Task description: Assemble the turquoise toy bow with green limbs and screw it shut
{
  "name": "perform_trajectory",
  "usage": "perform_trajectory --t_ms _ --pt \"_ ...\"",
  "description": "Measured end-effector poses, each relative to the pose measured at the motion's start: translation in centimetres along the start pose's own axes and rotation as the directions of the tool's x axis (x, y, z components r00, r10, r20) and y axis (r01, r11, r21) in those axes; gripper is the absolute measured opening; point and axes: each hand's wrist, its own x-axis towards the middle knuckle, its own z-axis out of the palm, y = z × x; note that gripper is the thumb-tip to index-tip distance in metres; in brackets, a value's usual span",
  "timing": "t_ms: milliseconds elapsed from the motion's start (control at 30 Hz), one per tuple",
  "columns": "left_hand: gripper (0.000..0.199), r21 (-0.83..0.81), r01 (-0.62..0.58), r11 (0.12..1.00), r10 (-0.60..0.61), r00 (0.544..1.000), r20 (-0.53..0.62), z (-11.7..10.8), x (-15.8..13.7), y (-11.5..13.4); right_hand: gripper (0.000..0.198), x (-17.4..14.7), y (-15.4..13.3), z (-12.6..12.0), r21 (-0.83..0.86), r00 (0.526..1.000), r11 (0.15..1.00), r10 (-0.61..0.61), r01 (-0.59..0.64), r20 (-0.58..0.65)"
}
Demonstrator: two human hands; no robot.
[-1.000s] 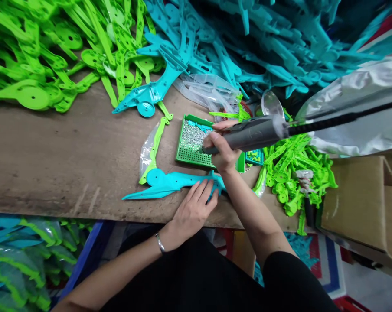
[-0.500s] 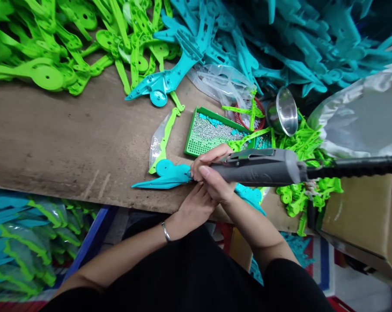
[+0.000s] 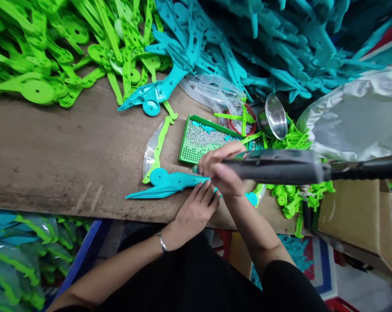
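Note:
My right hand (image 3: 225, 169) is wrapped round a dark grey electric screwdriver (image 3: 277, 167), blurred by motion. The tool lies nearly level, its cable running off to the right and its tip pointing left above the bench. Beneath it rests a long teal plastic part (image 3: 170, 182) with a round disc and a pointed left end. The fingers of my left hand (image 3: 196, 208) lie over that part's right end and hold it on the bench; my thumb is hidden. Just behind is a green tray (image 3: 184, 149) of small metal screws and some teal pieces.
A lime-green part with clear film (image 3: 157, 149) lies left of the tray. Piles of lime-green parts (image 3: 36, 89) and teal parts (image 3: 196, 39) line the back. A metal bowl (image 3: 276, 117), red basket (image 3: 253, 130) and cardboard box (image 3: 352, 216) stand right.
The screwdriver has lifted off the teal part and shifted slightly right with my right hand. The two hands have moved apart, and my left hand's fingers now show on the part. The view has shifted slightly.

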Motion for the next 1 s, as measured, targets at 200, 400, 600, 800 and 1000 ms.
perform_trajectory --t_ms 200,400,600,800,1000 --pt "0.043 0.088 -0.011 0.996 0.007 0.999 0.048 -0.7 0.3 -0.3 0.028 2.2 3.2 -2.0 -0.125 0.949 0.989 -0.112 0.078 -0.294" --pt "0.040 0.076 -0.008 0.997 0.007 1.000 0.014 -0.8 0.5 -0.1 0.025 2.2 4.9 -2.1 -0.101 0.960 0.991 -0.114 0.090 -0.255" --pt "0.040 0.050 -0.016 0.999 0.016 1.000 0.000 -0.5 0.4 -0.3 0.024 2.5 5.3 -2.2 -0.009 0.973 0.998 -0.065 0.065 -0.224" --pt "0.045 0.049 -0.025 0.998 0.026 1.000 -0.007 -0.4 0.2 -0.3 0.019 3.0 3.2 -1.7 -0.008 0.965 0.991 -0.131 0.133 -0.226" --pt "0.037 -0.033 -0.031 0.999 0.033 0.997 0.070 0.6 -0.4 -0.2 0.016 0.7 -2.0 3.0 0.140 0.994 0.985 -0.090 0.097 -0.057"
